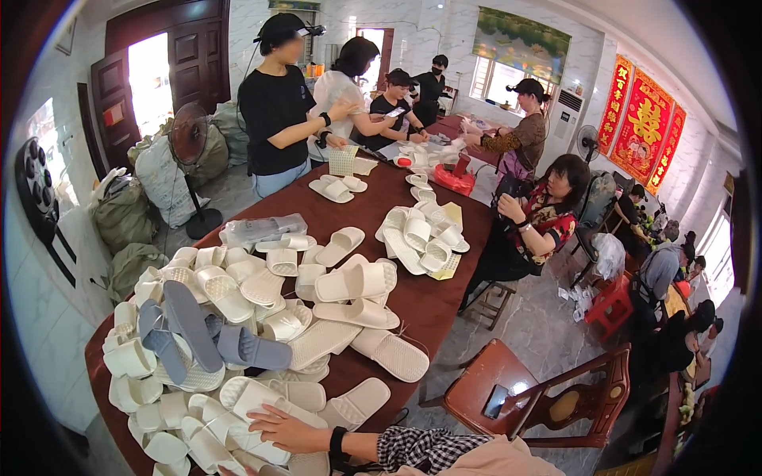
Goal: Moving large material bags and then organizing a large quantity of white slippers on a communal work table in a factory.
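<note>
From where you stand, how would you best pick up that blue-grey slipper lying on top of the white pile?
Probably grip the blue-grey slipper across its narrow middle, coming from above. It lies sole-up across the white slippers, so its long edges are exposed and nothing covers it.

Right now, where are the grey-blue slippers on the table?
In the head view, the grey-blue slippers lie on the pile of white slippers at the near left end of the dark red table, above the hand resting on that pile.

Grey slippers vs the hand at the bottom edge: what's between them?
Head view: cream slippers fill the stretch between the grey slippers and the hand, which rests on them.
</note>
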A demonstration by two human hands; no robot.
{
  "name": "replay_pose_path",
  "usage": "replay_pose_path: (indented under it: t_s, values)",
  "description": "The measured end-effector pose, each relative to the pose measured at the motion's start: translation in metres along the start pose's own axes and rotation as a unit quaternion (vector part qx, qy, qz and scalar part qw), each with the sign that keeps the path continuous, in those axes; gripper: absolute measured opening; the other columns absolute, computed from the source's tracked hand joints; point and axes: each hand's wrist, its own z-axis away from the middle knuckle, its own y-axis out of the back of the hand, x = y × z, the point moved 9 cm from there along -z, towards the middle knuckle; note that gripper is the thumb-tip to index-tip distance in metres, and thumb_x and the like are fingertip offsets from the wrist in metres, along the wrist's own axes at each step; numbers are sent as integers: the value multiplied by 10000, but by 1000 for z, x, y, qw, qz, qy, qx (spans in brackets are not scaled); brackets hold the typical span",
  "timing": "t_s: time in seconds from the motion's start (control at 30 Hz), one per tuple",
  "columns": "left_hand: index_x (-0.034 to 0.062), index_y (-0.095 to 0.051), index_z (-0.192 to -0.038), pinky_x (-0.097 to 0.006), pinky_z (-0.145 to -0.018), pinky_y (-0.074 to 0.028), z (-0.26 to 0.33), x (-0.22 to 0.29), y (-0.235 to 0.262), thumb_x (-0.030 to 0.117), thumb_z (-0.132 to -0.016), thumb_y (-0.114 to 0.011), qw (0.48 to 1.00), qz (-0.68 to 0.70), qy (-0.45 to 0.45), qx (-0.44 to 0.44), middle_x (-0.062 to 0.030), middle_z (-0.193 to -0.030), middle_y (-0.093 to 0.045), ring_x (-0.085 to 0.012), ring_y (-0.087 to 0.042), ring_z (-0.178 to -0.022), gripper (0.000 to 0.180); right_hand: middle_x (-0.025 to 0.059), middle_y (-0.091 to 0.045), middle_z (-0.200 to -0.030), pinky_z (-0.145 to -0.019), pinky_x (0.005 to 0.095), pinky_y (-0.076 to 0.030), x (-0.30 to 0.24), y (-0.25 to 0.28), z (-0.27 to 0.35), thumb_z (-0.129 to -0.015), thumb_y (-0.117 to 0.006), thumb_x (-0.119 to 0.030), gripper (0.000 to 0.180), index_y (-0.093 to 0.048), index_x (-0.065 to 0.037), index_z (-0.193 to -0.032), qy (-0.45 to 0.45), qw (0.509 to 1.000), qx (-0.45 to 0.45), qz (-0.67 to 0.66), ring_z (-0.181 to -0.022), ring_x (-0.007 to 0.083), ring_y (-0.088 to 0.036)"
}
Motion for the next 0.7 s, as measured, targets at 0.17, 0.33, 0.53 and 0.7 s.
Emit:
replay_pose_path:
  t_s: [0.17, 0.33, 0.53, 0.7]
  values:
    - [54, -260, -1429, -527, -889, -418, -1, -3, -2, 545, -896, -437, 1000, -7, -11, 7, -300, -1268, -434, -471, -473, -1102, 746, 74, -445, -1268, -1159, 466, -81, 0, 1, 0, -709, -647, -46, 201, -532, -61, -872, -1, 1000, -1, 6, -1376, 265, -216]
    - [54, -244, -1436, -537, -887, -416, -1, -5, -5, 542, -906, -423, 1000, -3, -9, -3, -302, -1280, -419, -480, -460, -1109, 742, 42, -426, -1321, -1164, 460, -86, 3, -3, -1, -729, -652, -84, 224, -563, -74, -934, -16, 999, -33, 25, -1393, 230, -185]
    - [69, -227, -1445, -537, -882, -416, 0, -2, -4, 546, -911, -411, 1000, 5, -5, -11, -300, -1279, -412, -478, -459, -1104, 739, 47, -425, -1321, -1165, 457, -71, 3, -3, 0, -735, -639, -83, 220, -561, -73, -941, -13, 999, -31, 25, -1394, 230, -184]
    - [77, -228, -1447, -538, -885, -410, -1, -4, -5, 552, -907, -412, 1000, 5, -18, 0, -300, -1280, -409, -476, -456, -1105, 743, 42, -424, -1324, -1166, 458, -64, 1, -2, -1, -735, -634, -79, 221, -561, -77, -943, -18, 999, -36, 25, -1394, 231, -183]
